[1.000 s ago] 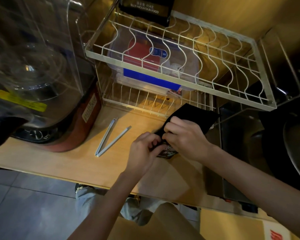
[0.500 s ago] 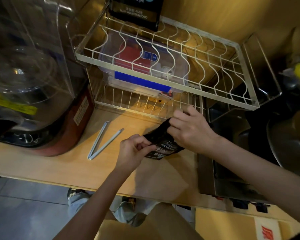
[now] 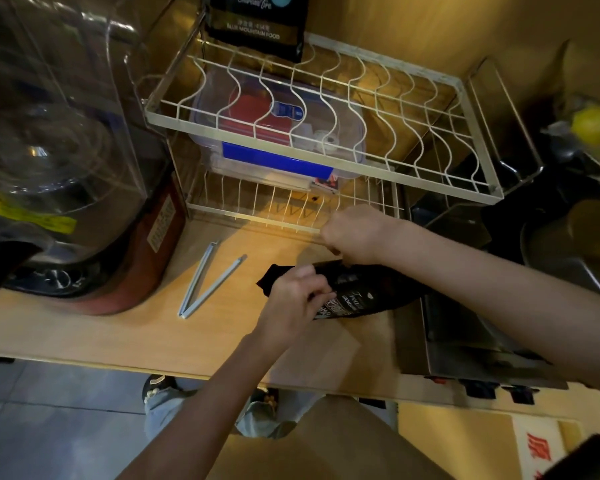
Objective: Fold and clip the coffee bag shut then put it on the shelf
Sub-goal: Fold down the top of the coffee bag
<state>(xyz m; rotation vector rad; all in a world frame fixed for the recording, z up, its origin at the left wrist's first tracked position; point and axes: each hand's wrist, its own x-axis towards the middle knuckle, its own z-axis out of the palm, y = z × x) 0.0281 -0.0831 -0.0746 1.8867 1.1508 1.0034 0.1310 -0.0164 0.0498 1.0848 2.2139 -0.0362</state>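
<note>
While the coffee bag (image 3: 357,292) lies flat on the wooden counter (image 3: 118,334), the left hand (image 3: 291,299) pinches its near-left end and the right hand (image 3: 357,237) grips its far edge (fingers curled). Left of both grips, the clip (image 3: 210,278) lies splayed apart, untouched.

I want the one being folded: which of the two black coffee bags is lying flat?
The bag on the counter, held by both hands; the other bag stands on the rack's top tier.

We see a black coffee bag (image 3: 368,292) with white lettering, pale grey clip (image 3: 208,282), white wire shelf (image 3: 326,161), light wood counter (image 3: 118,334), clear box (image 3: 278,133) with blue band, red contents.
</note>
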